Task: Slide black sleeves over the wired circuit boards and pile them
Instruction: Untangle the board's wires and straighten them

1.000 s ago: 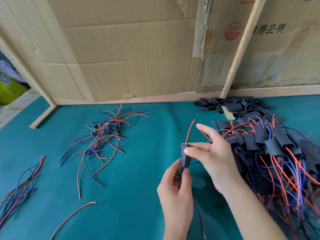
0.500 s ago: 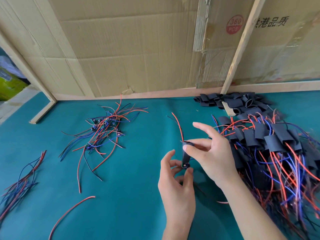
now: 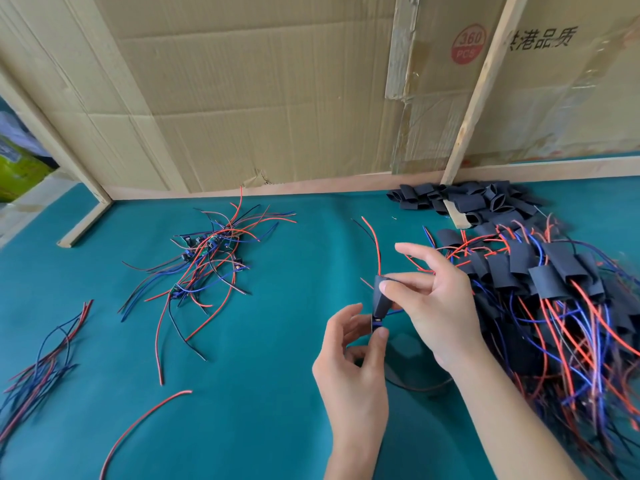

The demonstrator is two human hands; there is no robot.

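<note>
Black sleeve (image 3: pixel 382 299) pinched by right hand (image 3: pixel 436 306), circuit board (image 3: pixel 377 323) mostly hidden inside, left hand (image 3: pixel 353 355) pinching its lower end, sleeved pile (image 3: pixel 554 289) cut off at desk's right edge.

Red "360 PCS" circle and black "港品质" on the cardboard sheet (image 3: pixel 571 74)

This looks like a small hand-assembly workshop bench. A teal felt-like table covering (image 3: pixel 242 410) serves as the work surface, walled at the back by flattened brown cardboard cartons (image 3: pixel 259 98) propped with bare wooden battens (image 3: pixel 481 88); 1 carton carries a red round "360 PCS" stamp (image 3: pixel 468 44). Batch work lies in heaps: loose red, blue and black wired circuit boards (image 3: pixel 204 254), short black sleeve tubes (image 3: pixel 460 199), and a large pile of sleeved wired boards (image 3: pixel 561 289).
</note>
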